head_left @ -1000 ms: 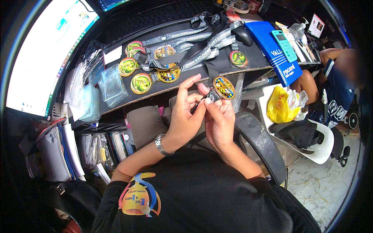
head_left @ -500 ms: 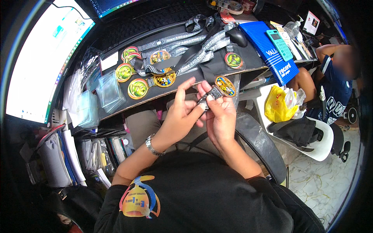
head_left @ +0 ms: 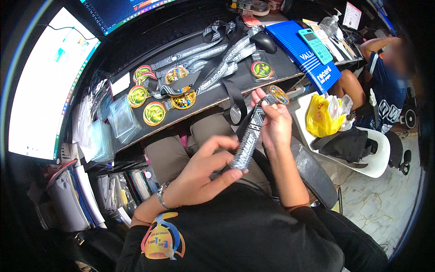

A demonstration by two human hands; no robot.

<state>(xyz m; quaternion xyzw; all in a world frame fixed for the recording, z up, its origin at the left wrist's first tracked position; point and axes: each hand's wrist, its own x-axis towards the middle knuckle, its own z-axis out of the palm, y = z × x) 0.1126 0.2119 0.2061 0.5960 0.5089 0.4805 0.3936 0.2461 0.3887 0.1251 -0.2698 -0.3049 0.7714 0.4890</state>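
The right hand (head_left: 276, 124) pinches a patterned ribbon (head_left: 249, 143) close to its medal (head_left: 278, 94), thumb on top, probably to anchor that end — while the left hand (head_left: 197, 174), slightly blurred, seems to grip the lower end between thumb and fingers, likely so the band lies straight above the lap. Beyond them, other medals (head_left: 154, 113) rest on the desk, ribbons stretched toward the mouse (head_left: 263, 42) — perhaps to limit tangling — with clear plastic sleeves (head_left: 122, 119) piled left, within easy reach.
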